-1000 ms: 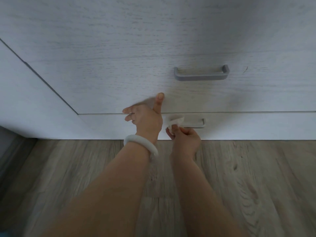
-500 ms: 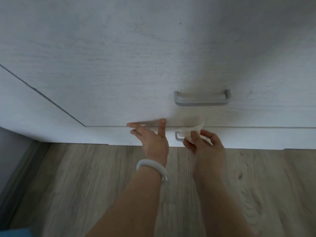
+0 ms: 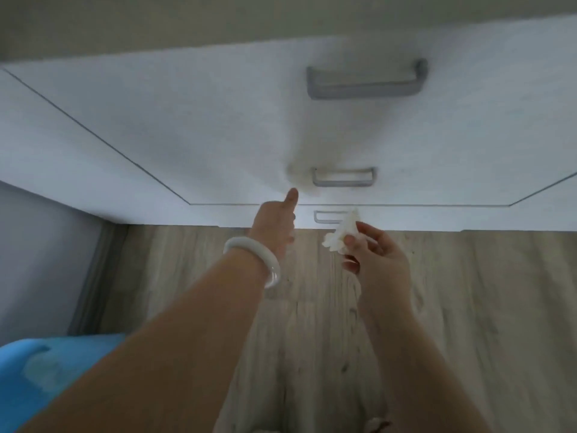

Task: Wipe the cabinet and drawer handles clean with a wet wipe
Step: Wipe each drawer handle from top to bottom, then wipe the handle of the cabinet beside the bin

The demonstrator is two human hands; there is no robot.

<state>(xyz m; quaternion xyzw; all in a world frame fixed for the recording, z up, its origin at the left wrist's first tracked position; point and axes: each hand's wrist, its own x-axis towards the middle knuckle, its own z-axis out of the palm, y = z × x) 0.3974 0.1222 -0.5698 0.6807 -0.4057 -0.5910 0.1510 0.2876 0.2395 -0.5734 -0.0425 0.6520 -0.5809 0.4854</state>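
Now right hand (image 3: pixel 379 260) pinches crumpled wipe (image 3: pixel 342 234) off bottom handle (image 3: pixel 327 215); left hand (image 3: pixel 276 226) empty, thumb up; loose pinch risks dropping wipe on floor (image 3: pixel 484 307)

A pale grey-brown wood-grain plank floor (image 3: pixel 468 307) fills the lower frame; a grey skirting strip (image 3: pixel 93 276) runs along its left edge, below a plain light-grey wall (image 3: pixel 40 260); a bright blue, blurred object (image 3: pixel 37 376) sits at the bottom left corner; a beige wall band (image 3: pixel 156 20) spans the top.
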